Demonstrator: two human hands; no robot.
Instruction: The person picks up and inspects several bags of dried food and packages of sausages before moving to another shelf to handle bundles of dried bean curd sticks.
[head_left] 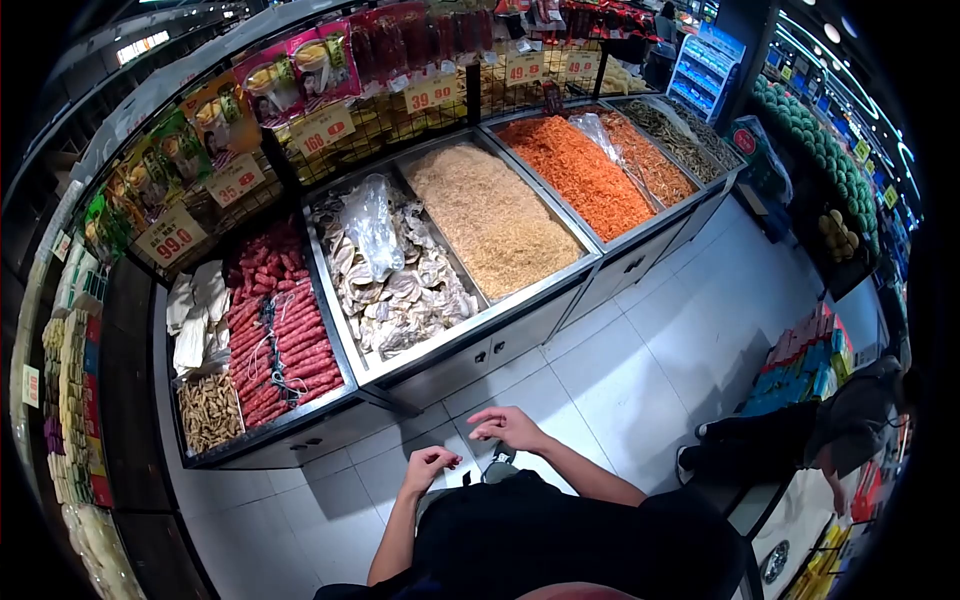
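My left hand (432, 468) hovers in front of my body with loosely bent fingers, holding nothing. Beside and slightly ahead of it, my right hand (508, 428) is also bare, its fingers bent and apart. Neither touches the bins. Nearest in front are dried sausages (300, 345) in bundles and pale dried slices (385, 300) with a clear plastic bag (373, 228) on them. Further right lie a tan heap of tiny dried shrimp or similar flakes (490, 215) and an orange-red dried food (575, 170).
Price signs (433, 92) and hanging packets (310, 62) line the rack behind the bins. White floor tiles (610, 370) run along the cabinet fronts. A person in dark clothes (850, 425) stands at right near stacked packages (800, 360). Shelves of goods (75, 400) stand at left.
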